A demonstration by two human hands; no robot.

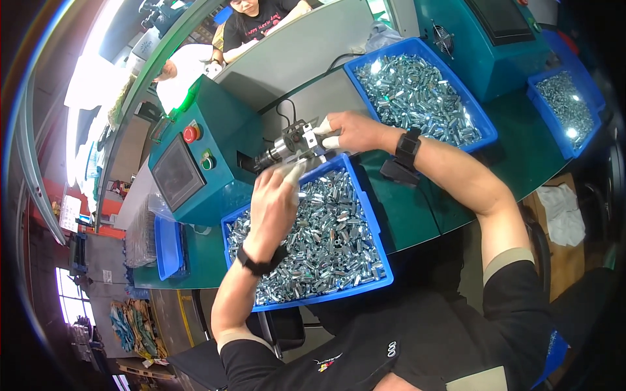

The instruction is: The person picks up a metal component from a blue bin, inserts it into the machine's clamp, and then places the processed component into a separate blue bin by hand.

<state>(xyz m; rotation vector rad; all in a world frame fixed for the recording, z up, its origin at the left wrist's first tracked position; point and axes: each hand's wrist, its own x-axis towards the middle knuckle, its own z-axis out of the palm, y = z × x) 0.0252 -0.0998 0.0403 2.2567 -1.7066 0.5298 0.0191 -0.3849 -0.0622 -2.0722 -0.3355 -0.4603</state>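
Note:
My left hand point(274, 202) is over the near blue tray point(385, 282), just below the metal spindle point(282, 148) of a teal machine point(225, 124). Its fingers are curled together, a white cot covers a fingertip, and what they pinch is too small to make out. From the right, my right hand point(357, 132) reaches to a silver fixture block point(309, 139) at the spindle's end. White cots cover its thumb and forefinger, which close in at the block; anything between them is hidden. Small shiny metal sleeves point(332, 241) fill the near tray.
A second blue tray point(486, 124) of metal pieces stands behind my right forearm. Farther right are another teal machine point(495, 58) and a smaller blue tray point(577, 146). A red button point(191, 133) and screen point(177, 173) face me. Two people sit beyond the grey partition point(287, 49).

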